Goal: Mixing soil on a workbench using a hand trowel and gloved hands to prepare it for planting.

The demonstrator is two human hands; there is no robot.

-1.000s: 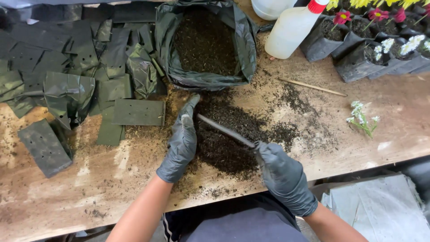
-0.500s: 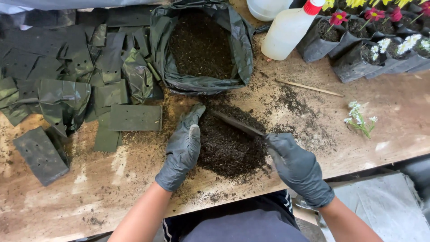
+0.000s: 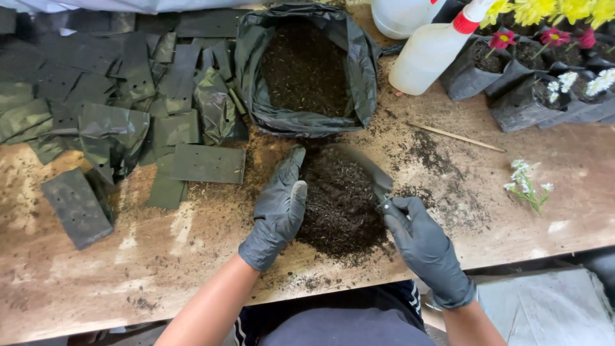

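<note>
Worn wooden counter (image 3: 160, 256), soil-strewn. Right hand (image 3: 423, 247), grip closing round trowel (image 3: 362, 168) handle; blade lying beyond grip. Left hand (image 3: 278, 208), grip spread flat, bracing soil heap (image 3: 339, 198) between hands. Soil loose, crumbly, likely spilling; trowel rigid, best held by handle.

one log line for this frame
left hand: flat beside loose dark soil pile | right hand: holds dark flat scoop tool | behind: open black soil bag

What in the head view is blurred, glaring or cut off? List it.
Head view: even, soft light, no hard shadows. The trowel blade is motion-blurred; the right hand and left hand are sharp. The spray bottle runs bright, and the flowers are cropped at the top edge.
</note>
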